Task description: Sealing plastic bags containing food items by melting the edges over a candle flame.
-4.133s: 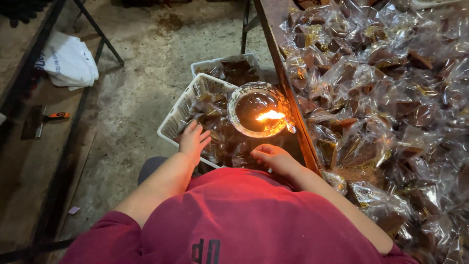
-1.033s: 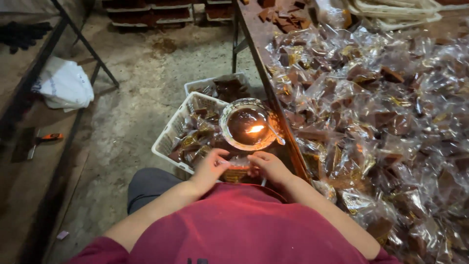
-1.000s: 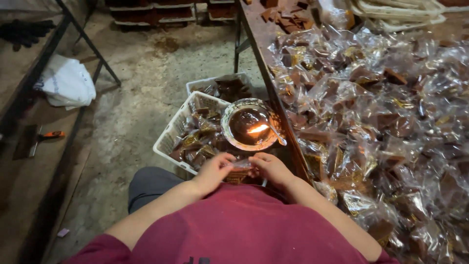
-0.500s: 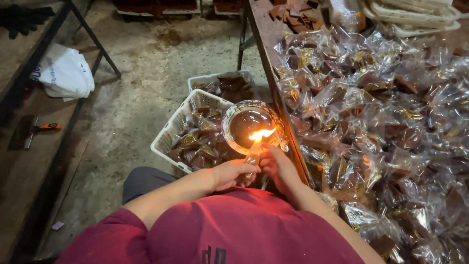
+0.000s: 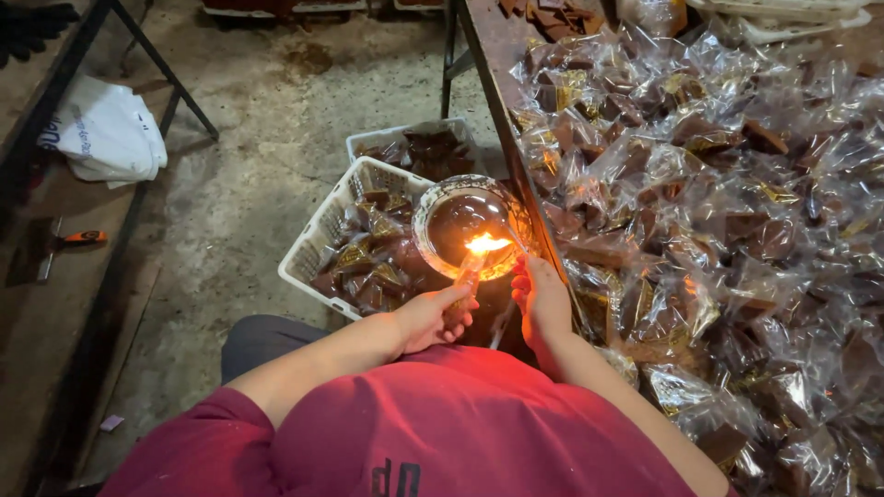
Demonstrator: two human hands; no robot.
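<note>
In the head view, the left hand (image 5: 431,317) has its grip closed around a small clear packet (image 5: 468,273) and holds the packet's tip in the flame (image 5: 486,244) burning in a round glass bowl (image 5: 471,226). The right hand (image 5: 541,299) is just beside it, next to the table (image 5: 493,69) edge; its grip looks loosely curled, but I cannot tell if it pinches anything. The step seems to be sealing the packet's end by the flame. The next move probably needs a short, steady touch, with fingers away from the fire. A white basket (image 5: 318,244) with packets stands below.
</note>
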